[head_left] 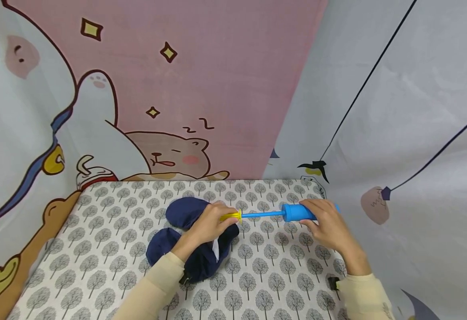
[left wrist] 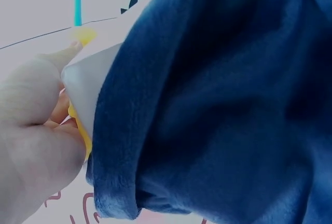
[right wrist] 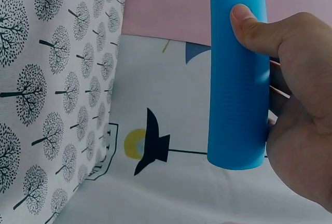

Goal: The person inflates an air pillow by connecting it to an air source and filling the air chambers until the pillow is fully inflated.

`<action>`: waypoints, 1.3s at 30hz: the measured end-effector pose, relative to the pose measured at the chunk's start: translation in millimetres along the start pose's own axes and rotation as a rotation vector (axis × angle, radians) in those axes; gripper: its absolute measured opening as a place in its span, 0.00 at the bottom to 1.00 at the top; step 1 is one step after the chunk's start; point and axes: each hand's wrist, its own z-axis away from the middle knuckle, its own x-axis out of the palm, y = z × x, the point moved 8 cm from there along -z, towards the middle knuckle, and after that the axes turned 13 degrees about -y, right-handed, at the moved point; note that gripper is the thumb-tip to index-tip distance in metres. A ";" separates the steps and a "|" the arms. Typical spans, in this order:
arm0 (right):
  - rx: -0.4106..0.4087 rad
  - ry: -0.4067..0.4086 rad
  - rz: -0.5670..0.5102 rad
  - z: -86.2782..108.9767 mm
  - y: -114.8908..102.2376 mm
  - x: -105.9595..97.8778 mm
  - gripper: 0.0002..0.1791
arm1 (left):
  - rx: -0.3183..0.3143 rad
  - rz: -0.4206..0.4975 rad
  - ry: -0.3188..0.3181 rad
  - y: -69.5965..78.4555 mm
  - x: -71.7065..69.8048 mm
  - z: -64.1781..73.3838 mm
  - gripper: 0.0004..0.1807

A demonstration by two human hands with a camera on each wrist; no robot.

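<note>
My left hand (head_left: pixel 210 223) grips the yellow end (head_left: pixel 233 216) of a hand pump, fingers curled round it. From there a thin blue rod (head_left: pixel 262 214) runs right to the pump's blue barrel (right wrist: pixel 237 99). Round that barrel my right hand (head_left: pixel 327 226) is wrapped, its thumb lying along the near side. Under the left hand and wrist is a navy, soft fabric thing (head_left: pixel 205 264) with rounded lobes, like a neck pillow. A white flap (left wrist: pixel 93 84) sticks out at its edge, beside the left fingers. The left hand and forearm hide part of the navy fabric.
A white cloth with grey tree prints (head_left: pixel 117 242) covers the table. Behind it hangs a pink curtain (head_left: pixel 225 89) with cartoon animals, and a pale curtain (head_left: pixel 417 111) hangs close on the right. A small black clip-like piece (head_left: pixel 333 283) shows at the right forearm.
</note>
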 end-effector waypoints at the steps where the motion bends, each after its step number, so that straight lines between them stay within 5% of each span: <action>1: -0.003 -0.002 0.007 0.0 -0.7 0.2 0.31 | -0.002 0.002 0.000 -0.1 1.0 -0.7 0.10; 12: -0.100 0.037 0.047 -11.0 -29.8 13.9 0.31 | -0.030 0.032 0.016 -2.1 5.4 -1.5 0.10; 39: -0.133 -0.040 0.053 -45.0 -73.9 40.2 0.30 | -0.067 0.049 0.049 -1.4 2.3 -2.1 0.14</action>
